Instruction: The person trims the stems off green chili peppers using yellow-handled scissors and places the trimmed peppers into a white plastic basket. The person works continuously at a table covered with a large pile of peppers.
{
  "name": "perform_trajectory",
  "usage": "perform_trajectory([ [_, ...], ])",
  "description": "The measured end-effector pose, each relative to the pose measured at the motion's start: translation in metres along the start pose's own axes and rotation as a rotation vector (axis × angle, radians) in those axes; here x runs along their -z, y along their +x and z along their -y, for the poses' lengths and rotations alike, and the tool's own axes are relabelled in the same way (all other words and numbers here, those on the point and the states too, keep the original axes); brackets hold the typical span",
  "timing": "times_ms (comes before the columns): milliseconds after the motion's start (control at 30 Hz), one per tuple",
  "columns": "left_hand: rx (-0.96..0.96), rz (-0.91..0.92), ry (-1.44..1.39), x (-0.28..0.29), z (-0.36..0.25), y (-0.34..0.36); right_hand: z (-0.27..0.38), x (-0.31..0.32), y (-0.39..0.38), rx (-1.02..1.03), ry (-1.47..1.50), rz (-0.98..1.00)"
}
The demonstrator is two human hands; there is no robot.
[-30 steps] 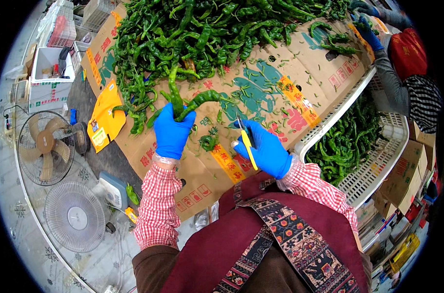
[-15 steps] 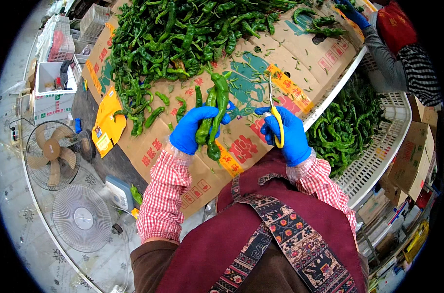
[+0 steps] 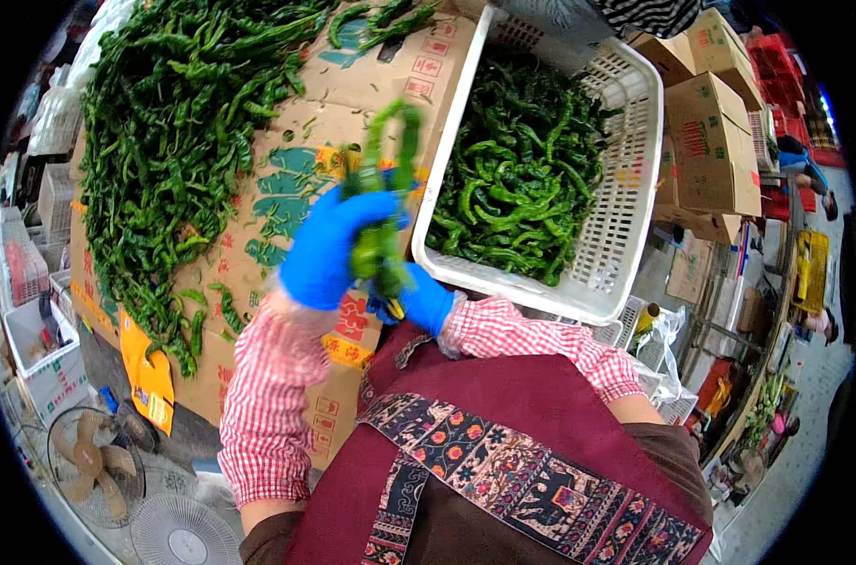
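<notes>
My left hand [image 3: 326, 247], in a blue glove, is closed around a bunch of long green peppers [image 3: 390, 151], blurred by motion. The bunch sticks out above and below my fingers, over the cardboard. Just below it, my right hand [image 3: 426, 303], also gloved in blue, is partly hidden behind the peppers. A bit of yellow scissors handle [image 3: 394, 309] shows at its fingers; the blades cannot be made out. To the left lies a large heap of green peppers [image 3: 164, 122] on flattened cardboard [image 3: 400, 61].
A white slatted crate [image 3: 626, 212] with green peppers in it stands right of the cardboard. Brown boxes [image 3: 715, 141] are stacked beyond it. An orange bag [image 3: 148, 377] lies at the cardboard's left edge. Two fans stand lower left, one with brown blades [image 3: 89, 460]. Above the crate, striped clothing [image 3: 649, 14] shows.
The view has swung right, bringing the whole crate in. My left hand has carried the peppers toward the crate's side. My right hand has come in close below them, its scissors now mostly hidden.
</notes>
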State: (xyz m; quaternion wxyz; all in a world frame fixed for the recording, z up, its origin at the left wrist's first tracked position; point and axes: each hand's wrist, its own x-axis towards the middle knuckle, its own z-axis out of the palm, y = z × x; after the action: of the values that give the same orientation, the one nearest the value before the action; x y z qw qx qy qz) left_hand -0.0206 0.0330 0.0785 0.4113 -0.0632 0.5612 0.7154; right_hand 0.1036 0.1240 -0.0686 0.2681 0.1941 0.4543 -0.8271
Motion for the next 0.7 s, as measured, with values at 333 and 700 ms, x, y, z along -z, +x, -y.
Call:
perform_trajectory([
  [333,-0.429,0.333,1.024,-0.09,0.095,0.104,-0.008,-0.003,0.01,-0.094,-0.106,-0.003],
  [700,-0.457,-0.98,0.963,0.236,0.012,0.008,0.04,-0.033,0.021,-0.152,-0.243,0.029],
])
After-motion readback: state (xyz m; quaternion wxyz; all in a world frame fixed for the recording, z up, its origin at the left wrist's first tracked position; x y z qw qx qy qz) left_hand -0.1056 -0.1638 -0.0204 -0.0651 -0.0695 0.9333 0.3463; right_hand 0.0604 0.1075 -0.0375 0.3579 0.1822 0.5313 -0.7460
